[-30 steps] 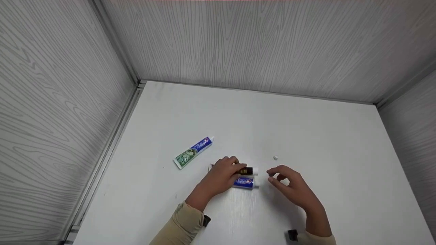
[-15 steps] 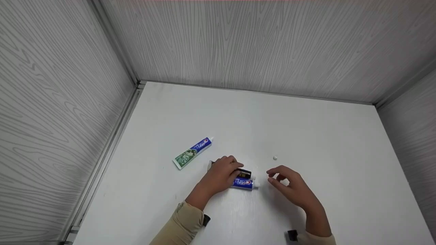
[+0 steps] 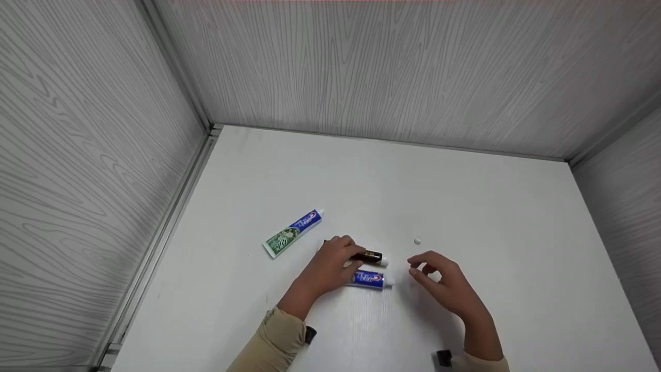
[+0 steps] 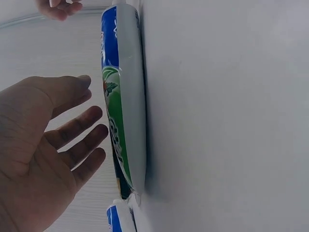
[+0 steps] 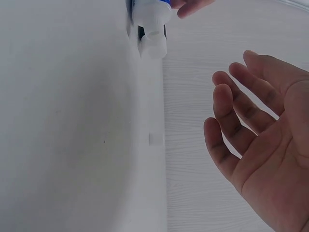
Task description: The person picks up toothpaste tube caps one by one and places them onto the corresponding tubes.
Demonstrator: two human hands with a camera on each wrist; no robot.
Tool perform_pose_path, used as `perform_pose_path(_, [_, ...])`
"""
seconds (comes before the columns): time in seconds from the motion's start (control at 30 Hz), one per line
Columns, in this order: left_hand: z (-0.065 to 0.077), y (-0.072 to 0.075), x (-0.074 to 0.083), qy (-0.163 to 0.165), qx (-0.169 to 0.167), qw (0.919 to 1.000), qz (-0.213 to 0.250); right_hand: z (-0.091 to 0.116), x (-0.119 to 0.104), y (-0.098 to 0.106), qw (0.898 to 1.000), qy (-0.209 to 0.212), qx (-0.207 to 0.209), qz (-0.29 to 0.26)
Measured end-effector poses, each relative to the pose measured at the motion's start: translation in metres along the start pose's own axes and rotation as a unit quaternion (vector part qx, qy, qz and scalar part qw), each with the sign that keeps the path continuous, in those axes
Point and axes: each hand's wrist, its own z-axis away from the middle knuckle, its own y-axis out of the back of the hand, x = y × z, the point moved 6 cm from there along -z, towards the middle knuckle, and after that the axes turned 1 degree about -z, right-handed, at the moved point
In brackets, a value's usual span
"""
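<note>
My left hand [image 3: 333, 263] is over a black toothpaste tube [image 3: 370, 256] with a white cap, index finger above it and thumb along its near side. In the left wrist view its fingers are relaxed and apart, fingertips close above the tubes. Nearer me lies a blue toothpaste tube [image 3: 368, 279], its left end hidden under the hand; its green and blue side [image 4: 116, 96] faces the left wrist camera. My right hand [image 3: 439, 279] hovers right of the tube caps, fingers loosely bent, holding nothing.
Another green and blue toothpaste tube [image 3: 293, 232] lies slanted at the left. A small white piece [image 3: 417, 241] rests behind the right hand. Wood-grain panels [image 3: 330, 67] rise at the back and sides of the white table [image 3: 439, 191].
The black tube tilted toward the blue one, then turned and moved back, leaving a gap between them. My left hand shifted slightly left; the right hand hardly moved.
</note>
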Motion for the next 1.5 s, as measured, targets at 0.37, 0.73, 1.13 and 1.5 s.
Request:
perform_pose_path(0.37, [0.009,0.009,-0.015,0.003,0.038,0.9993,-0.004,-0.004,0.009,0.008,0.997,-0.028,0.065,0.01])
perform_pose_path(0.73, [0.01,0.017,-0.023,0.009,0.068,0.9977,0.001,-0.011,0.026,0.012,0.992,-0.066,0.103,0.012])
perform_pose_path(1.13, [0.015,0.023,-0.031,0.033,0.086,0.9957,-0.004,-0.015,0.045,0.016,0.99,-0.092,0.101,0.02])
perform_pose_path(1.5, [0.024,0.034,-0.046,0.055,0.127,0.99,-0.024,-0.018,0.053,0.025,0.986,-0.125,0.079,0.078])
